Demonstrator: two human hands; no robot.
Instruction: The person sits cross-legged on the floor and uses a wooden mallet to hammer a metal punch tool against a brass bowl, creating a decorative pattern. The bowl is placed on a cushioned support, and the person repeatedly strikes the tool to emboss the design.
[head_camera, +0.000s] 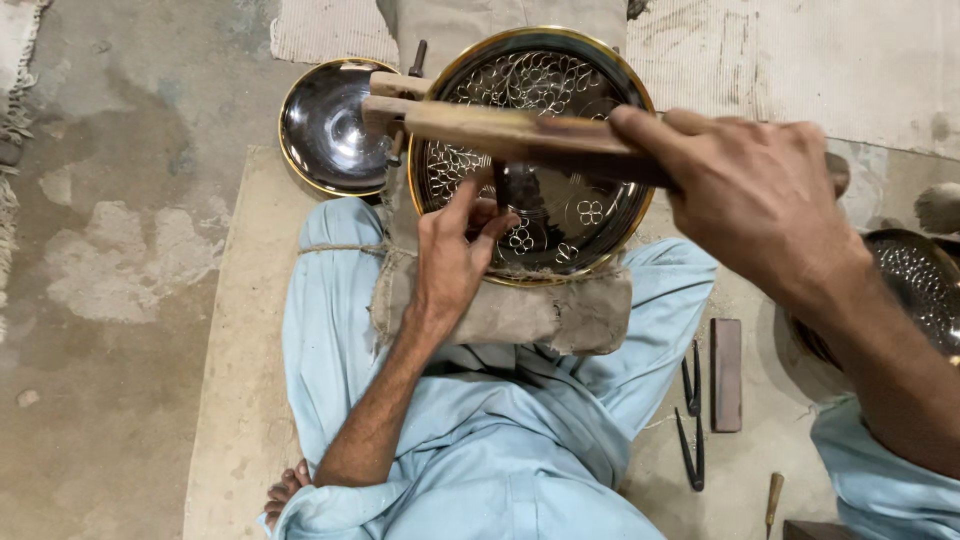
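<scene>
A dark round metal plate (590, 215) with a gold rim and engraved flower patterns rests tilted on a cloth-wrapped block (530, 310) over my lap. My left hand (455, 255) pinches a small metal chisel (516, 185) upright against the plate's surface. My right hand (755, 195) grips the handle of a wooden mallet (480, 122), whose head hangs over the plate's upper left, above the chisel.
A second dark, gold-rimmed plate (325, 125) lies on the floor behind the block. Another patterned plate (920, 285) sits at the right edge. A sharpening stone (726, 375), black metal dividers (692, 420) and a wooden-handled tool (772, 498) lie on the mat to my right.
</scene>
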